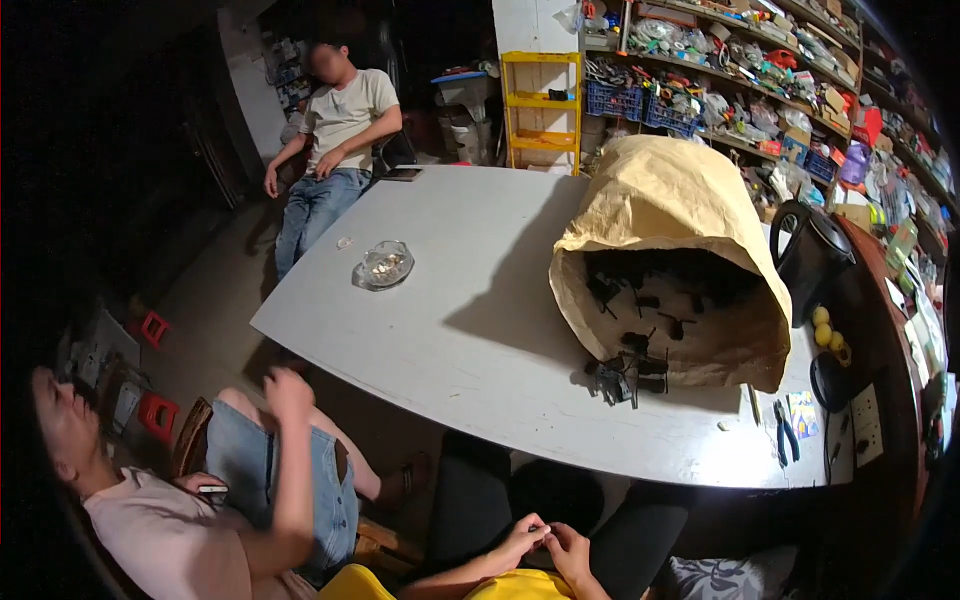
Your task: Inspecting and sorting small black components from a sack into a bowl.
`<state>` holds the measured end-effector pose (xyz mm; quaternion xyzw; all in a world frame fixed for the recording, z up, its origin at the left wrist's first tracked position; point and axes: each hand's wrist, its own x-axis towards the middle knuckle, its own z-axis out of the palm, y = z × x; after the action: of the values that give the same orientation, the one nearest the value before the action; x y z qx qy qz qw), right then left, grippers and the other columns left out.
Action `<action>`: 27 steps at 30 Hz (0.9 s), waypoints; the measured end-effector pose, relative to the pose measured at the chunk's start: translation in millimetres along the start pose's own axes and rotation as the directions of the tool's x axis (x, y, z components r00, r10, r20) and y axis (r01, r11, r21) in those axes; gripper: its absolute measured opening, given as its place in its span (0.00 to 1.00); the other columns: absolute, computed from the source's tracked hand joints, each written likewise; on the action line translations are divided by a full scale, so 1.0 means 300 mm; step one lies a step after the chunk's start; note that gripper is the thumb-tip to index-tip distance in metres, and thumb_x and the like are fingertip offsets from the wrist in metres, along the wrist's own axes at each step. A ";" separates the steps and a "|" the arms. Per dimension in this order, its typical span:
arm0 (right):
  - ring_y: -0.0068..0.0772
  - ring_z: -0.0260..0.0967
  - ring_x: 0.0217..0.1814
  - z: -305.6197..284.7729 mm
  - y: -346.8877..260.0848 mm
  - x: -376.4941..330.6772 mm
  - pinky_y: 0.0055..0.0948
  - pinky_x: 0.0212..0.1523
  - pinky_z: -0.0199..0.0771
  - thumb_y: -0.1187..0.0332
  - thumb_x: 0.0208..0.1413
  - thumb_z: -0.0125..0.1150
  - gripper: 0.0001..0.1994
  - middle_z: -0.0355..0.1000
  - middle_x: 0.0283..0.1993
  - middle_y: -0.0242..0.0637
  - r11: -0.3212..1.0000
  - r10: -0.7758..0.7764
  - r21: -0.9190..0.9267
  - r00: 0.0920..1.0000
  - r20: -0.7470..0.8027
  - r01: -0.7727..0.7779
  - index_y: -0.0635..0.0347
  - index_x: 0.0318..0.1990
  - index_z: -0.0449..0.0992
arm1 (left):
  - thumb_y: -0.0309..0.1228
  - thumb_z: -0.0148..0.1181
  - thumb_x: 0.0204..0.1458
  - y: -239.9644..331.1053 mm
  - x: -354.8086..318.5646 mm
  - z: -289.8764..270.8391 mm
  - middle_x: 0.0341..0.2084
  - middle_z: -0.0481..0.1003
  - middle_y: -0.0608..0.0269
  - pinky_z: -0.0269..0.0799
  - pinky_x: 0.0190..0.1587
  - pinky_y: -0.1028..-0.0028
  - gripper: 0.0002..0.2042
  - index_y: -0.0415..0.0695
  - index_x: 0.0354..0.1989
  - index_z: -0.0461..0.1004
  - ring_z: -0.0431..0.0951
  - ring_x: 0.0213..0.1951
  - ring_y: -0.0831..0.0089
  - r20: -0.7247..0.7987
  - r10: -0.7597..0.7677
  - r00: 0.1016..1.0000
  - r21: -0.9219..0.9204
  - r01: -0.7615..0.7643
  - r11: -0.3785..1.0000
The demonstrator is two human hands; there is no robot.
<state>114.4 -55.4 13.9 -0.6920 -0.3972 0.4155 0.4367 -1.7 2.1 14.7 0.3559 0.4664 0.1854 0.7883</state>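
1. Below the near edge of the grey-white table point(450, 340), the person's left hand point(517, 543) and right hand point(571, 552) meet over the lap, fingertips drawn close together. Whether they pinch a small piece cannot be told; the fingers would cover it, and its long axis with it.

2. Ahead of the grip and to its right, up on the tabletop, lies the loose heap of black pieces point(618, 380). The right hand is the nearer of the two, with the table edge between grip and heap.

3. Those pieces share no one long axis: their thin stems point several ways, some toward the grip, some across it. They look like rigid, matt plastic, each a blocky body with a slender stem.

4. Just beyond the heap, the tan paper bag point(670, 195) lies on its side, its wide mouth facing the grip. Its skin is creased and stiff, the rim wavy, and more black pieces rest inside.

5. Farther right of the grip, near the table edge, lie pliers point(787, 438) with slim dark handles, pointing roughly away from the person.

6. Ahead and left of the grip, well apart from the heap, sits a round, clear glass dish point(384, 264) with faceted walls and small pale bits in it.
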 end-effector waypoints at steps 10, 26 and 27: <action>0.25 0.69 0.24 -0.024 -0.093 -0.010 0.22 0.27 0.68 0.69 0.45 0.55 0.14 0.72 0.23 0.41 0.999 -0.025 0.034 0.998 0.060 0.023 0.65 0.41 0.72 | 0.29 0.52 0.51 0.019 0.000 -0.007 0.17 0.63 0.72 0.56 0.22 0.83 0.07 0.48 0.23 0.63 0.62 0.21 0.85 -0.036 0.070 0.997 0.002 -0.070 0.998; 0.42 0.68 0.34 -0.207 -0.821 -0.098 0.31 0.35 0.68 0.67 0.51 0.48 0.15 0.69 0.36 0.47 0.372 -0.925 0.751 0.151 0.348 0.546 0.67 0.43 0.69 | 0.31 0.47 0.56 0.025 0.029 0.004 0.20 0.67 0.68 0.60 0.22 0.84 0.06 0.46 0.40 0.66 0.64 0.20 0.82 -0.031 0.024 0.999 -0.207 -0.030 0.978; 0.42 0.68 0.34 -0.239 -0.884 -0.099 0.31 0.35 0.68 0.67 0.51 0.48 0.15 0.69 0.36 0.47 0.380 -0.922 0.746 0.167 0.348 0.547 0.67 0.43 0.69 | 0.31 0.46 0.56 0.032 0.028 0.005 0.21 0.67 0.67 0.61 0.23 0.82 0.08 0.45 0.41 0.66 0.64 0.20 0.81 0.000 0.023 1.000 -0.199 -0.023 0.980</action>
<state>120.9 -21.8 287.9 -0.0333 -0.7168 0.4525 0.5295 4.1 13.4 17.2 0.2807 0.4404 0.2399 0.8183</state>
